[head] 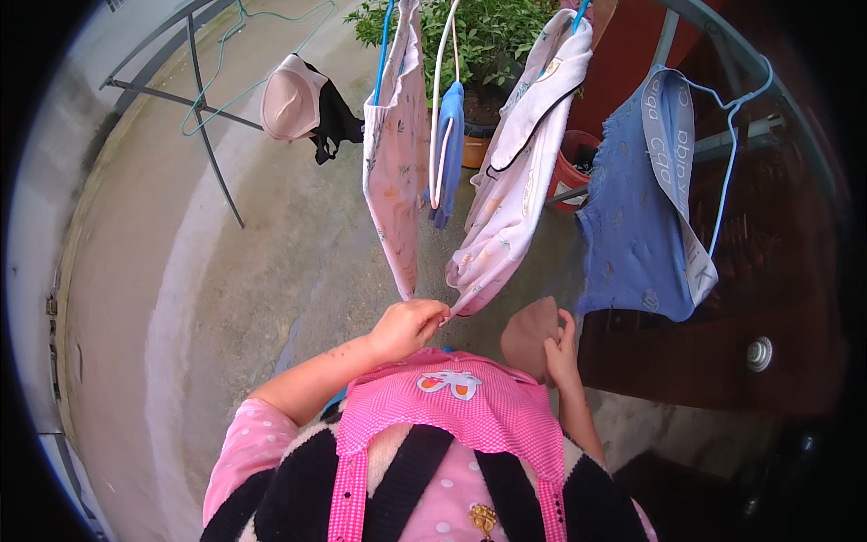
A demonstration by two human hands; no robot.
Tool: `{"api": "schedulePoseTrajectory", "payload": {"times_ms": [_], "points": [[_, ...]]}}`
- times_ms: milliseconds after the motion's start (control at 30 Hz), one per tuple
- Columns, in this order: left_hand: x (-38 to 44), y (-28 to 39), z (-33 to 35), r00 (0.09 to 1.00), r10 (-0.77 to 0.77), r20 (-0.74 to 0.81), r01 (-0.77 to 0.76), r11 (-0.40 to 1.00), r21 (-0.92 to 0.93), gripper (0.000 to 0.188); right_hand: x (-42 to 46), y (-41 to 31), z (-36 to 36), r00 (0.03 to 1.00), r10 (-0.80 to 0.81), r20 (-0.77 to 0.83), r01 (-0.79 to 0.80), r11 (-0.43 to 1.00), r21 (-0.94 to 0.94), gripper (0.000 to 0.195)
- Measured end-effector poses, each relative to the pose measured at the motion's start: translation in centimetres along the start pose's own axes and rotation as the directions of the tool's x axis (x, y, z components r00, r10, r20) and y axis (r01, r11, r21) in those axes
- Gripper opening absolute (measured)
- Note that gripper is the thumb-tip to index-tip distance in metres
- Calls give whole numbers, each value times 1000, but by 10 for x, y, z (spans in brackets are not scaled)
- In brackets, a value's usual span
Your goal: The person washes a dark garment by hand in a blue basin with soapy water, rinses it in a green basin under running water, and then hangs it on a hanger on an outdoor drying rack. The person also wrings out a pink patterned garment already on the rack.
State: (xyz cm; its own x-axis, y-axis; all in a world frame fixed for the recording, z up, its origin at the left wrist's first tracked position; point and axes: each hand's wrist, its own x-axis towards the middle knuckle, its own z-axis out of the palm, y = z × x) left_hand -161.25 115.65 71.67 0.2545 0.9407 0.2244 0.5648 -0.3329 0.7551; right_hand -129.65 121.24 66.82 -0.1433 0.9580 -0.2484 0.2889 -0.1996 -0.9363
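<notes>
My left hand (410,328) pinches the lower end of a pink printed garment (518,203), which hangs from a blue hanger at its top. My right hand (563,349), at the right of my pink checked apron (454,400), holds a brown bra pad (532,335) between fingers and thumb. Just left of the held garment hangs a second pink printed garment (394,176) on a blue hanger. Between the two hangs a small blue item (448,149) beside a white hanger. Blue underwear (630,210) with a lettered waistband hangs on a light-blue hanger at the right.
A beige and black bra (291,101) hangs at the upper left, near a metal rack frame (215,166) and a green wire hanger (223,47). Behind the clothes stand a leafy potted plant (467,40) and a red bucket (572,166). A dark red surface (691,359) lies at the right.
</notes>
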Motion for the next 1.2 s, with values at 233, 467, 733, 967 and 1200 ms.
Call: {"api": "schedulePoseTrajectory", "payload": {"times_ms": [233, 467, 733, 967, 1200], "points": [[-15, -30, 27, 930, -349, 117, 364, 919, -152, 31, -26, -24, 28, 944, -8, 331, 136, 920, -367, 50], [-36, -46, 75, 662, -594, 457, 623, 96, -777, 24, -28, -35, 104, 702, -101, 705, -96, 967, 235, 34], [-61, 17, -127, 838, -542, 59, 439, 606, -663, 9, 14, 77, 101, 976, 189, 113, -206, 964, 168, 19], [68, 138, -356, 823, 12, -568, -55, 997, -59, 18, 47, 37, 88, 994, 44, 99, -61, 981, 182, 16], [278, 120, -474, 776, -166, -609, 88, 984, -156, 81, 53, 58, 68, 998, 60, 13, -62, 969, 238, 13]]}}
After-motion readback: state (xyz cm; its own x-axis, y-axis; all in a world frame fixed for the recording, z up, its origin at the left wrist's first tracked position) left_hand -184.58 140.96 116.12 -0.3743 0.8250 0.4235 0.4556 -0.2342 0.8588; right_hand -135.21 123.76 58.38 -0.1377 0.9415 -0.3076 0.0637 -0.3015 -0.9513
